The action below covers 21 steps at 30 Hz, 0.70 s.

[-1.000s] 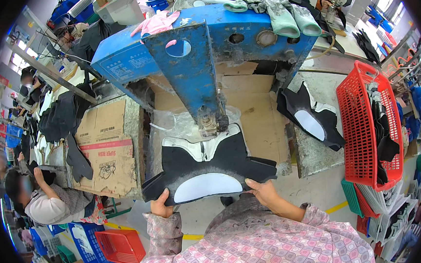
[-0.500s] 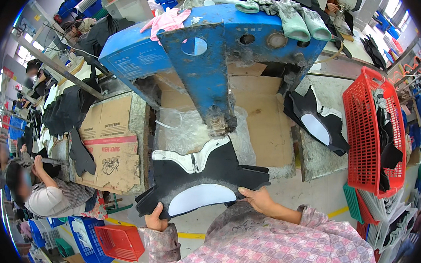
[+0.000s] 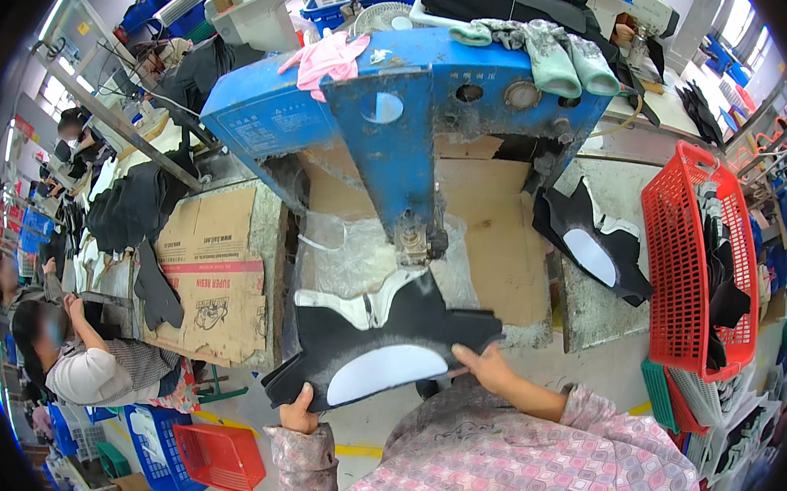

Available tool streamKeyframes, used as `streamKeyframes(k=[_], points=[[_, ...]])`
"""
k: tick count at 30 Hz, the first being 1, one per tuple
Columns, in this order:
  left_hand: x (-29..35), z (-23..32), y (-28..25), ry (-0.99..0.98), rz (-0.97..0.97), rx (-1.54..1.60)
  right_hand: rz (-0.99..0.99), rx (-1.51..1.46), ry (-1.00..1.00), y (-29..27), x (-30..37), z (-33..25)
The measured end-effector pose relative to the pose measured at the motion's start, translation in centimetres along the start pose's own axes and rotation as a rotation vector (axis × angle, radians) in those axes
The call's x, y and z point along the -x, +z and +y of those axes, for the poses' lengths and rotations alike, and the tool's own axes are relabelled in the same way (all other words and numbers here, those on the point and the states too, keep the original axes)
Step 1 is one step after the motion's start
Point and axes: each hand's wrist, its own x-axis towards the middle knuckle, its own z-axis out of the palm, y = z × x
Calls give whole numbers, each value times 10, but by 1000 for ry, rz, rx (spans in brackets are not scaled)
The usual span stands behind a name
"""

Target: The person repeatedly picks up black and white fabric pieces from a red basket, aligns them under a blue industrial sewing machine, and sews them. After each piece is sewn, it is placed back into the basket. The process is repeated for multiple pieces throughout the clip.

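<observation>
My left hand [image 3: 300,410] grips the lower left corner of a flat black shoe upper [image 3: 406,321], its thumb lying on top. At the right edge, my right hand [image 3: 487,369] pinches the same upper with the thumb above and the fingers underneath. A white half-oval patch [image 3: 389,373] covers the near middle of the upper, and a white notched piece [image 3: 367,300] lies along its far left edge. The upper is held in front of the nozzle-like head [image 3: 410,238] of a blue machine [image 3: 378,144], with its far tip close below that head.
Another black upper [image 3: 586,233] lies on the worn side table at right, beside a red basket [image 3: 685,257] of pieces. Flattened cardboard [image 3: 209,278] covers the left table. Gloves [image 3: 552,60] and a pink cloth [image 3: 324,61] rest on the machine. A person [image 3: 98,362] works at left.
The upper, still in both hands, has shifted slightly right and tilted a little, its left side now lower. The whole view has also moved slightly.
</observation>
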Motion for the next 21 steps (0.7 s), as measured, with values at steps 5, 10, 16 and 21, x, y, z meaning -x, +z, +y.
streamKeyframes(k=[5,10,16,21], points=[[-12,-4,-6,-154,163,1,75,155,-260,8,-4,1],[-10,1,-21,-55,145,-149,34,414,70,0,-1,20],[-22,-4,-29,65,37,-120,26,601,98,-8,-13,18],[-44,-8,-26,-191,232,22,-57,787,210,-2,-26,14]])
